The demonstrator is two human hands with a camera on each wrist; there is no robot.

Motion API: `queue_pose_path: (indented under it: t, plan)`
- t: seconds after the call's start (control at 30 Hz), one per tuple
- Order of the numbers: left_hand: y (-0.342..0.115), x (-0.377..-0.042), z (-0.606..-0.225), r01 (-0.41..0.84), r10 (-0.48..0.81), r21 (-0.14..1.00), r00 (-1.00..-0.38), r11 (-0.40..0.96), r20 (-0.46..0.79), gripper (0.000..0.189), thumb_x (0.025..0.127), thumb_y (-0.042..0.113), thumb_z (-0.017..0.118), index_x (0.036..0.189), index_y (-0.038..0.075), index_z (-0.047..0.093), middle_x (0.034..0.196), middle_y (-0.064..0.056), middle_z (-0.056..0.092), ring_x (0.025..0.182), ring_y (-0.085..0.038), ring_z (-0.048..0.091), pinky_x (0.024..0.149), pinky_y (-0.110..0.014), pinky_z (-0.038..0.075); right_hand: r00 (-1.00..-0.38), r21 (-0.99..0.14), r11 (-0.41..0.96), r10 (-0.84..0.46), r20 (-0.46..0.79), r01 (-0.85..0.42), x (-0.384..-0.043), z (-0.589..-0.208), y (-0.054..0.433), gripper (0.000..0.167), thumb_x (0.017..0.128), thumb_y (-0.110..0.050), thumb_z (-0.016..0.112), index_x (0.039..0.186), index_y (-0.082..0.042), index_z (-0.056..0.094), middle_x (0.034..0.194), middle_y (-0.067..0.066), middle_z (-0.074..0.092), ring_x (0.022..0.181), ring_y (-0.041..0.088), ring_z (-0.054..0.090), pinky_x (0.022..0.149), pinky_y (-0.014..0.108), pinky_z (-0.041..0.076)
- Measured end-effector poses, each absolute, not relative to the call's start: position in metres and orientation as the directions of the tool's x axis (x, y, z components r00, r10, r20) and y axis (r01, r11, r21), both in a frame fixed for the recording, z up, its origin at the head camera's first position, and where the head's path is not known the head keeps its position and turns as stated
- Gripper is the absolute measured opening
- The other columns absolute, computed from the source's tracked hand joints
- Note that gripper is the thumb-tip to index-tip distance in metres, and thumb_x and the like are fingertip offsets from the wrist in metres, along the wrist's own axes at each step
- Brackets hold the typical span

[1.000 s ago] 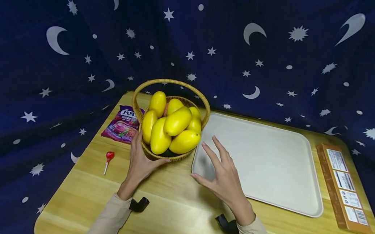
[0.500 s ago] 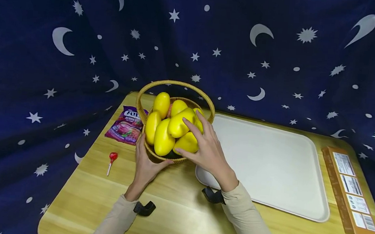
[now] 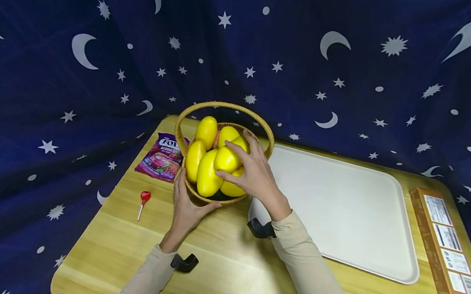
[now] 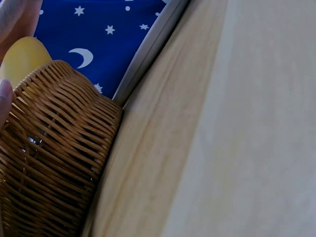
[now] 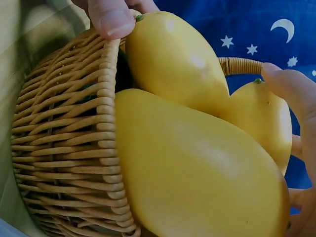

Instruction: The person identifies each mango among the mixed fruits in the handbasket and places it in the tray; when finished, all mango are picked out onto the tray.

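A round wicker basket (image 3: 231,202) with a tall hoop handle (image 3: 226,104) is piled with several yellow mangoes (image 3: 209,174). My left hand (image 3: 187,212) holds the basket's near left side, its thumb along the front rim. From the right, my right hand (image 3: 256,171) reaches over the pile and grips the topmost mango (image 3: 227,159) between thumb and fingers. In the right wrist view that mango (image 5: 259,123) shows behind two larger ones, its far side hidden. The basket wall (image 4: 54,143) fills the left of the left wrist view.
A purple candy bag (image 3: 162,158) lies left of the basket, with a red lollipop (image 3: 144,197) nearer me. To the right are a large cream tray (image 3: 342,209) and a long brown box (image 3: 446,248). A dark-blue star-patterned cloth (image 3: 243,42) hangs behind the table.
My right hand has moved left from beside the tray to the basket and taken hold of the top mango. The left hand has stayed on the basket. The head view has shifted slightly.
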State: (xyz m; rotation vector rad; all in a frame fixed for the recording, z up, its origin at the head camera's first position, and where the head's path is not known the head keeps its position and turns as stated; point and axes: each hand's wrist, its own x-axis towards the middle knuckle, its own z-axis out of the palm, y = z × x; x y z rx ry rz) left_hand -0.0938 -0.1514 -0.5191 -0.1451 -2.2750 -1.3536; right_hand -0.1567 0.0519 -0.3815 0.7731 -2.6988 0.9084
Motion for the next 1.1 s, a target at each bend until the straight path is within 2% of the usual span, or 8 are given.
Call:
queue_pose_path:
  t: [0.37, 0.47, 0.63, 0.73, 1.0, 1.1]
  plan:
    - [-0.151, -0.094, -0.521, 0.329, -0.149, 0.79, -0.874, 0.518, 0.463, 0.132, 0.062, 0.075, 0.073, 0.158, 0.01, 0.011, 0.161, -0.011, 0.018, 0.145, -0.031, 0.02, 0.114, -0.06, 0.019, -0.857, -0.521, 0.681, -0.418, 0.302, -0.515, -0.163, -0.386, 0.055, 0.074, 0.076, -0.054, 0.078, 0.14, -0.027, 0.054, 0.156, 0.019, 0.03, 0.131, 0.044, 0.045, 0.103, 0.065, 0.035]
    - [-0.15, -0.094, -0.52, 0.329, -0.151, 0.792, -0.874, 0.515, 0.462, 0.132, 0.062, 0.075, 0.073, 0.158, 0.009, 0.011, 0.161, -0.01, 0.018, 0.146, -0.03, 0.019, 0.114, -0.06, 0.018, -0.838, -0.532, 0.647, -0.408, 0.363, -0.546, -0.163, -0.387, 0.057, 0.072, 0.074, -0.052, 0.081, 0.137, -0.026, 0.057, 0.154, 0.017, 0.034, 0.131, 0.042, 0.045, 0.102, 0.064, 0.036]
    - [-0.149, -0.093, -0.52, 0.331, -0.151, 0.795, -0.875, 0.508, 0.461, 0.131, 0.063, 0.073, 0.075, 0.158, 0.009, 0.011, 0.16, -0.01, 0.018, 0.145, -0.031, 0.02, 0.114, -0.06, 0.019, -0.787, -0.574, 0.541, -0.376, 0.489, -0.615, -0.162, -0.386, 0.062, 0.069, 0.068, -0.045, 0.087, 0.129, -0.024, 0.062, 0.149, 0.013, 0.039, 0.133, 0.033, 0.043, 0.099, 0.054, 0.045]
    - [-0.149, -0.093, -0.52, 0.332, -0.154, 0.798, -0.874, 0.503, 0.46, 0.131, 0.062, 0.073, 0.075, 0.158, 0.009, 0.011, 0.16, -0.011, 0.019, 0.144, -0.031, 0.021, 0.114, -0.06, 0.02, -0.765, -0.578, 0.503, -0.377, 0.522, -0.642, -0.158, -0.385, 0.066, 0.068, 0.067, -0.042, 0.088, 0.127, -0.024, 0.063, 0.148, 0.011, 0.038, 0.135, 0.029, 0.04, 0.098, 0.05, 0.047]
    - [-0.148, -0.092, -0.521, 0.345, -0.148, 0.791, -0.869, 0.505, 0.473, 0.131, 0.063, 0.074, 0.074, 0.157, 0.007, 0.012, 0.159, -0.014, 0.02, 0.144, -0.031, 0.021, 0.114, -0.059, 0.019, -0.706, -0.531, 0.469, -0.401, 0.584, -0.705, -0.139, -0.382, 0.087, 0.069, 0.061, -0.039, 0.089, 0.124, -0.023, 0.065, 0.149, 0.015, 0.038, 0.137, 0.032, 0.036, 0.1, 0.054, 0.045]
    - [-0.148, -0.093, -0.521, 0.349, -0.15, 0.787, -0.864, 0.509, 0.48, 0.131, 0.062, 0.075, 0.074, 0.157, 0.007, 0.013, 0.159, -0.014, 0.02, 0.144, -0.033, 0.022, 0.114, -0.06, 0.019, -0.697, -0.522, 0.467, -0.401, 0.595, -0.714, -0.131, -0.384, 0.099, 0.07, 0.06, -0.037, 0.089, 0.124, -0.021, 0.065, 0.149, 0.017, 0.038, 0.138, 0.031, 0.034, 0.1, 0.051, 0.045]
